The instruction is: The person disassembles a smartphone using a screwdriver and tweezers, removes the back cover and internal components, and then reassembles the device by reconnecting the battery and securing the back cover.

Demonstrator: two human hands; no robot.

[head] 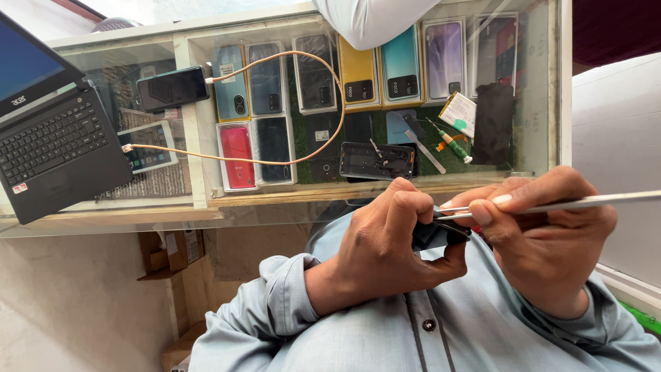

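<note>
Close against the person's chest, the left hand (385,248) is clenched on a small dark part (441,234) while the right hand (544,234) pinches metal tweezers (551,204) whose tips touch it, so a slip could gouge or flick it away

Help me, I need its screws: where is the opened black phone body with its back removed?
In the head view, the opened black phone body lies on the glass counter, centre, beside the green-handled screwdriver.

Laptop screen (24,65) blue, far left; dark phone screen (172,88) beside it; white-green label (460,114) right.
</note>
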